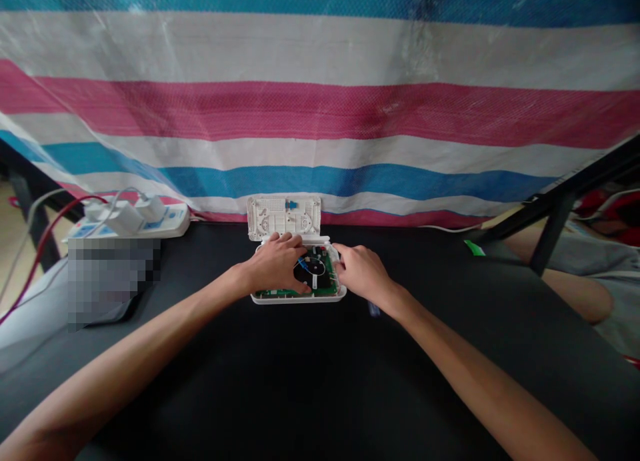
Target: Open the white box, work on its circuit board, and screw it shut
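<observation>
An opened white plastic router (pixel 300 300) lies on the black table, showing a green circuit board (pixel 327 290) with a round black part and a thin looped white fibre with a blue connector. Its white cover (pixel 284 221) stands tilted up behind it. My left hand (pixel 277 261) lies across the left part, thumb on the front of the board and fingers curled at the back edge. At the right side wall, my right hand (pixel 364 271) is closed around the casing's edge. The thumb and fingertips there are partly hidden.
A white power strip (pixel 175 222) with plugs and cables stands at the left rear. In front of it lies a blurred-out object (pixel 113 281). A small green packet (pixel 475 248) is at right. Behind hangs a striped sheet (pixel 320 108). Another person's leg (pixel 575 294) shows beyond the right edge.
</observation>
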`<state>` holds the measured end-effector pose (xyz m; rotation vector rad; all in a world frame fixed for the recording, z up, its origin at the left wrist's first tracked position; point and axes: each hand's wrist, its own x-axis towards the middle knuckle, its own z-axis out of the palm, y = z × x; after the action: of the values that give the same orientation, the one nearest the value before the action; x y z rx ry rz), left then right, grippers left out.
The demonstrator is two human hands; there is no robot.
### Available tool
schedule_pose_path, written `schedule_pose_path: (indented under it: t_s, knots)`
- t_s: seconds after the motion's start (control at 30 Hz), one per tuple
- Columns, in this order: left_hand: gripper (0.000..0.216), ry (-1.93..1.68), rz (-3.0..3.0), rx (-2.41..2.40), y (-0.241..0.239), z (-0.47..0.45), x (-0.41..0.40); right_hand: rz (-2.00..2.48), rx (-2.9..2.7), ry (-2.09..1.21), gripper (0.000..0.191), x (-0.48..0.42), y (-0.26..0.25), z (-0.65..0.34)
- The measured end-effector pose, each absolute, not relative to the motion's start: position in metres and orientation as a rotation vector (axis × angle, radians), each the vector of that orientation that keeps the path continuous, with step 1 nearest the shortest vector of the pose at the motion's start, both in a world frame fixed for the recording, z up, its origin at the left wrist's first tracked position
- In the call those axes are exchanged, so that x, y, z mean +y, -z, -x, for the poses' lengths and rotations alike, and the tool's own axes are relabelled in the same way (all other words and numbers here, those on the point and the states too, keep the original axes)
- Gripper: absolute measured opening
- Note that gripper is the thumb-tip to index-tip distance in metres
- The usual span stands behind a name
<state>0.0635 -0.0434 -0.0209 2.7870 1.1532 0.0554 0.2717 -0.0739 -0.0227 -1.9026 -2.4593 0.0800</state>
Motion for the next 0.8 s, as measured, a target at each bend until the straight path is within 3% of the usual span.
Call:
schedule_pose_path:
  t_s: [0.8]
  knots:
    - [0.08,-0.124,-2.893,1.093,0.0243,-0.0613,-0.0403,1.748,-2.513,-0.235,0.027,-0.0707,0.0212,-0.2778]
